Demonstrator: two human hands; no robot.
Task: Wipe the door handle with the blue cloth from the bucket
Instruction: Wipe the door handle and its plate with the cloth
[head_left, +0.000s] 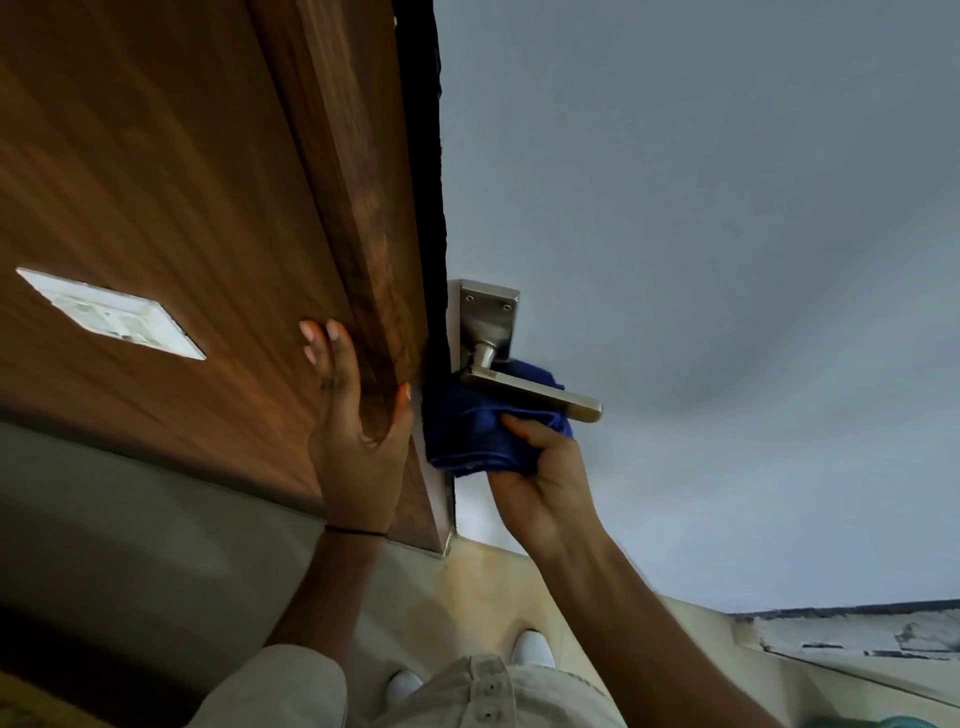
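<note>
A brushed-metal lever door handle (535, 391) on a square plate sticks out from the pale grey door (701, 260). The blue cloth (467, 426) is bunched under and behind the lever, touching it. My right hand (545, 478) grips the cloth from below, thumb pressed on top of it just beneath the lever. My left hand (353, 426) rests flat against the dark wooden door frame (363, 208), fingers spread and thumb wrapped round its edge. The bucket is not in view.
A white switch plate (111, 314) is set in the wooden wall panel at the left. Beige floor tiles (488, 587) lie below, with my white shoes (530, 649) on them. A scuffed skirting strip (852, 631) runs along the lower right.
</note>
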